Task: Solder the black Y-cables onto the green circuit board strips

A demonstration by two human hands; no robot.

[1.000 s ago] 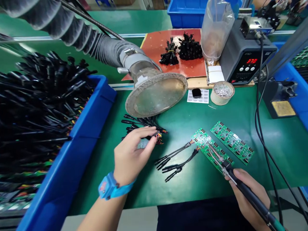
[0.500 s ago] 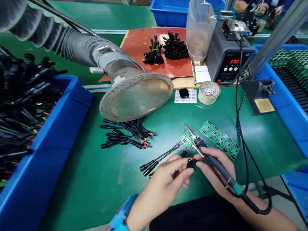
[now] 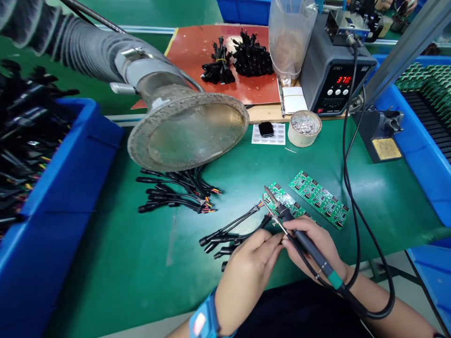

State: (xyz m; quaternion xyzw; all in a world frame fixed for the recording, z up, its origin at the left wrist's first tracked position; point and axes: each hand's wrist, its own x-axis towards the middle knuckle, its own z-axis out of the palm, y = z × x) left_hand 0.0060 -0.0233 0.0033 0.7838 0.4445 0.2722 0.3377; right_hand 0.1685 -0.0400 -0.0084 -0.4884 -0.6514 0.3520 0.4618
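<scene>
My right hand (image 3: 319, 244) grips a soldering iron (image 3: 312, 246) with a solder feed tube beside it. Its tip points up and left, over a green circuit board (image 3: 287, 199). Close against the right fingertips, my left hand (image 3: 250, 265) is closed in a pinch. The black cable seen in it a moment earlier is now hidden by the fingers. Several black cables (image 3: 234, 225) run from the board's left end, their coloured wires meeting it. A second board strip (image 3: 320, 199) lies behind and to the right.
A fume extractor hood (image 3: 190, 134) hangs over loose cables (image 3: 176, 195). Blue bins stand left (image 3: 63, 188) and right (image 3: 428, 150). The soldering station (image 3: 338, 80), iron holder (image 3: 380, 136) and solder pot (image 3: 305, 129) are at the back. The iron's cord (image 3: 352, 197) loops on the right.
My left hand has turned and its fingers have closed over the black cable, hiding it. The iron's tip has dropped slightly left. The whole view has shifted a little.
</scene>
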